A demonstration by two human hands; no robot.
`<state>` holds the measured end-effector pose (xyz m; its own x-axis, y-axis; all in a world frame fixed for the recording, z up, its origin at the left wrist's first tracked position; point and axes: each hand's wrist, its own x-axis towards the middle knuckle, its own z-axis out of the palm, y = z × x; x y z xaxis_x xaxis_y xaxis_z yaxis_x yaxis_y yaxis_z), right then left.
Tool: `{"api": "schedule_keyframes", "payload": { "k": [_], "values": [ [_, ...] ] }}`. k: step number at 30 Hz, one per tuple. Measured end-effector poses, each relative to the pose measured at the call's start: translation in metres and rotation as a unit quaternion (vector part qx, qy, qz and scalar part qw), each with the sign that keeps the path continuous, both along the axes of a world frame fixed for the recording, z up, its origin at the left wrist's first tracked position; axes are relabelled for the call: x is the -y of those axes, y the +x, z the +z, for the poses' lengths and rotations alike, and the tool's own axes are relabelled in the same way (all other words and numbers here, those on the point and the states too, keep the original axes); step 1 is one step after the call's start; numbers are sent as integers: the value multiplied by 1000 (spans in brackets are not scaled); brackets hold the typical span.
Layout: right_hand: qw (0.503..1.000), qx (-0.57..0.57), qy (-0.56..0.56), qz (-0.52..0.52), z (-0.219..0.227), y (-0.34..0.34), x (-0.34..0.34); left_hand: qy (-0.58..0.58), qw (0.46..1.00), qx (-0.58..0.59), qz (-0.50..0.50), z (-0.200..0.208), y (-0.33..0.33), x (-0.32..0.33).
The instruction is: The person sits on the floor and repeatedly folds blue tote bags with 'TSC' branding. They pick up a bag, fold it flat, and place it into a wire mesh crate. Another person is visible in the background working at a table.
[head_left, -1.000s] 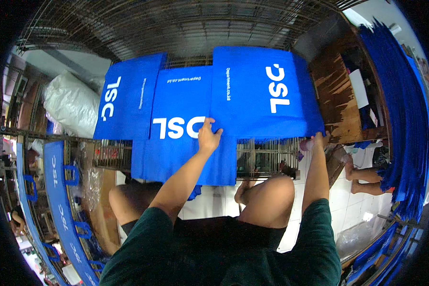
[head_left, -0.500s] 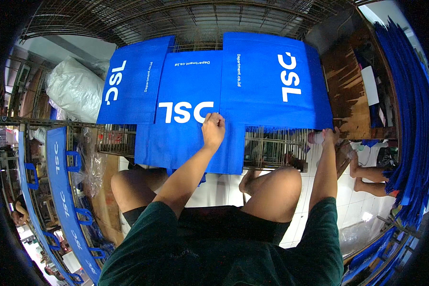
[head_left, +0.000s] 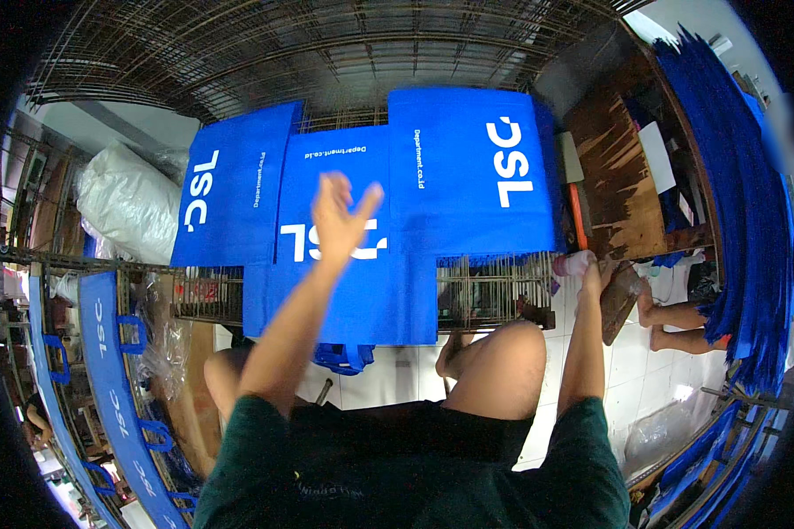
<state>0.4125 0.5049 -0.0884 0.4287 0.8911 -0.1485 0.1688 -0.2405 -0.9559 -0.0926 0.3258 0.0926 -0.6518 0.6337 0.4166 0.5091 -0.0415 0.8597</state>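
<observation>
Blue fabric bag panels with white lettering lie spread before me. They include a left panel (head_left: 234, 198), a middle panel (head_left: 340, 309) and a wider right panel (head_left: 454, 212). My left hand (head_left: 342, 210), smeared by motion, is raised over the middle panel with its fingers apart and nothing in them. Just beyond the near right corner of the right panel, my right hand (head_left: 589, 275) is closed on a small pale pinkish cylindrical container (head_left: 572, 263). Its fingers are partly hidden.
Metal wire grids (head_left: 485, 286) lie under the panels and rise behind them. A stuffed white plastic sack (head_left: 128, 203) sits at the left. Long blue strips (head_left: 741, 238) hang at the right, beside a worn wooden board (head_left: 617, 176). Another person's legs (head_left: 679, 316) show at the right.
My left hand has lifted off the middle panel, moved left and opened from a pinch. The view has shifted, and an orange-red strip now shows beside the right panel.
</observation>
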Motion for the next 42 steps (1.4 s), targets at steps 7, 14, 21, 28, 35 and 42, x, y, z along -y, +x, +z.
{"api": "schedule_keyframes", "payload": {
  "k": [7,14,21,28,35,42],
  "values": [
    [994,-75,-76,-3,59,5,167,312,867,339,-191,318,-90,-80],
    [986,-112,-105,-63,107,26,260,320,785,469,-248,396,-102,-110],
    [993,-75,-27,-88,158,66,290,347,844,378,-153,313,-79,-48],
    [989,-24,134,-59,281,83,283,267,850,451,-57,185,38,122],
    [910,-34,412,10,479,113,206,81,785,600,129,18,65,214],
    [822,-420,379,-66,544,254,109,13,731,668,136,-78,62,215]
  ]
}}
